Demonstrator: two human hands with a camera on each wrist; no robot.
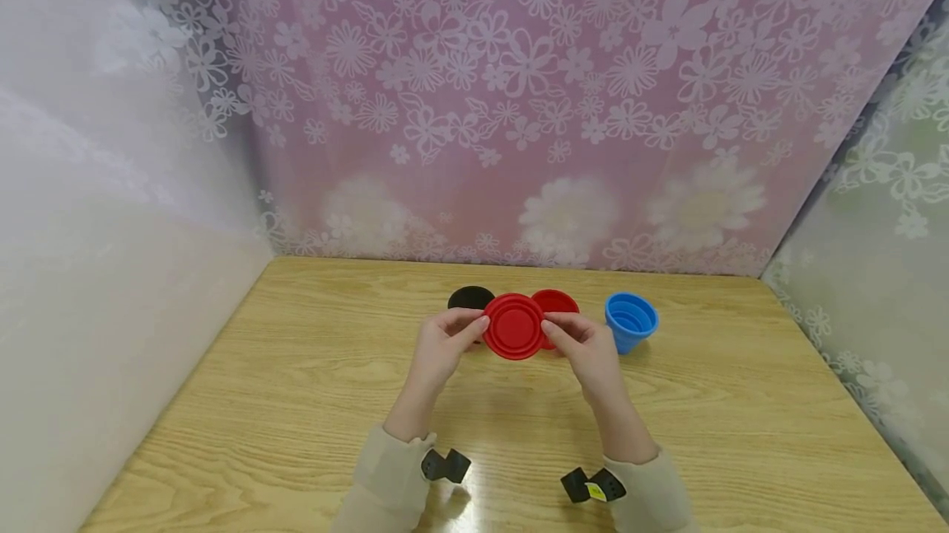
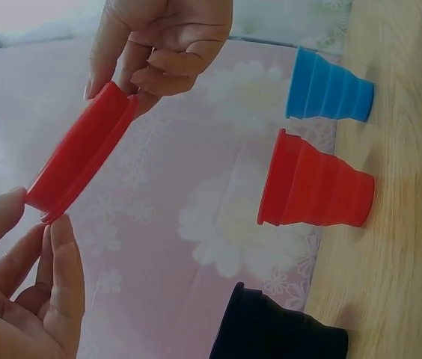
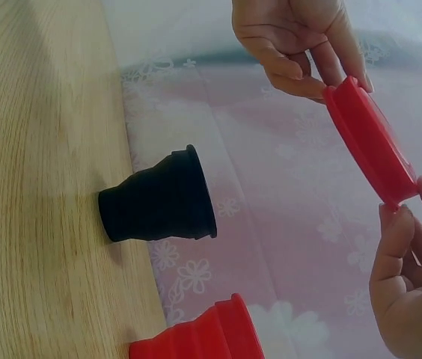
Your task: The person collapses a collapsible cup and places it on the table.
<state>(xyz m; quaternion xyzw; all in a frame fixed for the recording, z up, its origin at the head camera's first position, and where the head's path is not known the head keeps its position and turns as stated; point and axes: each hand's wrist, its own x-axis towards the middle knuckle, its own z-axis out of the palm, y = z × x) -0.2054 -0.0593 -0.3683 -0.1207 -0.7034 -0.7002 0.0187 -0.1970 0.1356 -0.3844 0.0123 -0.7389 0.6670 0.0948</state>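
A flat red collapsed folding cup [image 1: 513, 327] is held up over the table, its ringed face toward the head camera. My left hand [image 1: 439, 343] pinches its left edge between thumb and fingertips. The opposite edge is pinched the same way by my right hand [image 1: 591, 349]. Both wrist views show the collapsed cup [image 2: 84, 153] side-on as a thick disc with a protruding rim. Behind it stand an expanded black cup [image 3: 158, 196] and an expanded red cup [image 2: 314, 179], both partly hidden in the head view. To their right is an expanded blue cup [image 1: 630, 323].
The wooden table [image 1: 296, 401] reaches back to a pink flowered curtain [image 1: 474, 105]. A pale wall [image 1: 111, 269] borders it on the left, and a flowered panel [image 1: 882, 269] on the right. The three standing cups form a row toward the back.
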